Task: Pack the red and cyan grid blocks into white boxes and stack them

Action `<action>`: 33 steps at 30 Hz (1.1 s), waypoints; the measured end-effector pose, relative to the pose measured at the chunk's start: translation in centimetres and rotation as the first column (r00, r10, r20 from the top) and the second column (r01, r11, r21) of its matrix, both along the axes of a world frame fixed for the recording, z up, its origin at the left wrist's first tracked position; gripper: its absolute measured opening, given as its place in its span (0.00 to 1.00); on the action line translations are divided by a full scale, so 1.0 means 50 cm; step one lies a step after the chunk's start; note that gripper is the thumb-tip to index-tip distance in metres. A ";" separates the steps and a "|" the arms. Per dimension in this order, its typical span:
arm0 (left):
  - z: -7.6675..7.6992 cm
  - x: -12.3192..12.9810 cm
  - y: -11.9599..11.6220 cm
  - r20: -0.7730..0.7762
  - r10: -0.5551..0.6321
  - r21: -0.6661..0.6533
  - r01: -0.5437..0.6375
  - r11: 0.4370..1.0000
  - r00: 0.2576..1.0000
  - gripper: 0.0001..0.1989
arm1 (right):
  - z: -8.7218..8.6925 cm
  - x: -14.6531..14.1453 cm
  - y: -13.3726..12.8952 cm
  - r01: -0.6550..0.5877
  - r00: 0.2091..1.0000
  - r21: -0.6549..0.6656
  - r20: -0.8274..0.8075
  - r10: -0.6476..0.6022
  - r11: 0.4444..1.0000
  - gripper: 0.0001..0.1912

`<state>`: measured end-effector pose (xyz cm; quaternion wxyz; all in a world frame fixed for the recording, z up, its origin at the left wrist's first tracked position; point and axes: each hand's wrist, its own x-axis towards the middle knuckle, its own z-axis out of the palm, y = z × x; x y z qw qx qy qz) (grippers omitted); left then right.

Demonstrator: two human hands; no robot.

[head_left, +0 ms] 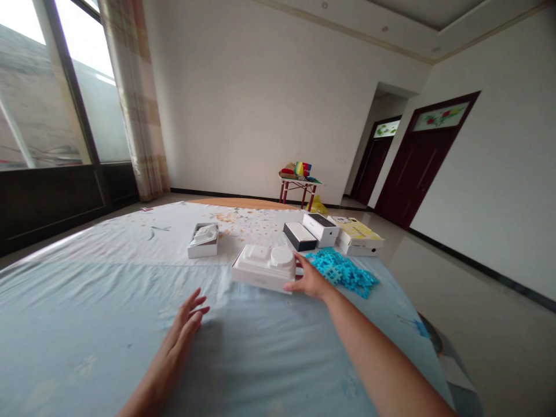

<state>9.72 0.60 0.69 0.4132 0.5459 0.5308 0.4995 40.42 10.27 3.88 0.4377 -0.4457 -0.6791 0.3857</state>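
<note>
My right hand (310,279) grips the right end of a white box (260,280), thumb on its front side and fingers behind. White moulded pieces, one of them round (282,256), lie in the top of this box. Left of it, my left hand (190,315) is over the light blue cloth with its fingers apart and nothing in them. Farther back on the left sits a smaller open white box (203,249) with white items (205,233) in it.
A heap of bright blue lattice pieces (343,271) lies beside my right hand. Behind it are a black-and-white box (299,236), a white box with a dark top (321,230) and a yellow-topped box (358,234). A small table (299,180) stands by the wall.
</note>
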 end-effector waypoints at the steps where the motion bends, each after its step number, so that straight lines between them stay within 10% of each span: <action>1: -0.001 0.001 0.000 0.001 0.005 0.001 -0.005 1.000 1.000 0.31 | -0.004 -0.005 0.022 0.088 0.996 0.040 -0.003 -0.088 0.995 0.49; 7: -0.003 0.004 -0.002 0.016 -0.001 -0.014 0.002 1.000 1.000 0.30 | -0.025 -0.053 0.133 0.594 0.739 0.248 0.206 -0.641 0.765 0.43; 11: -0.003 0.003 -0.006 0.014 -0.001 -0.017 0.001 1.000 1.000 0.30 | -0.038 -0.087 0.173 0.712 0.587 0.228 0.326 -0.741 0.664 0.46; 33: 0.005 0.014 -0.018 -0.047 -0.038 -0.018 0.038 0.999 0.998 0.25 | -0.058 -0.087 0.175 0.763 0.541 0.172 0.360 -0.760 0.624 0.47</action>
